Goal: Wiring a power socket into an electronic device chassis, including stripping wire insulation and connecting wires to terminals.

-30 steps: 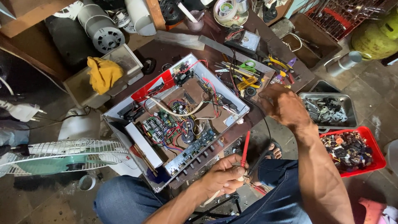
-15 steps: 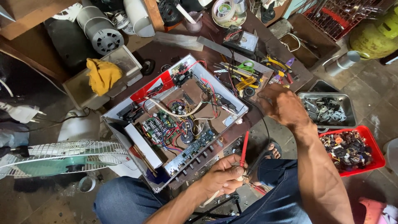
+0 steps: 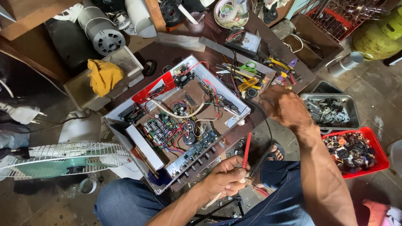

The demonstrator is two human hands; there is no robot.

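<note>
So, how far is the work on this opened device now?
Done: the amplifier chassis lies open, boards and wiring bare. In hand: the left hand holds a red probe; the right hand reaches toward the tools. Left: no probe touches the boards yet, and no cover is on.

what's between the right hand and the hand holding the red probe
In the head view, a thin black lead curves down from the right hand toward the left hand gripping the red probe.
</note>
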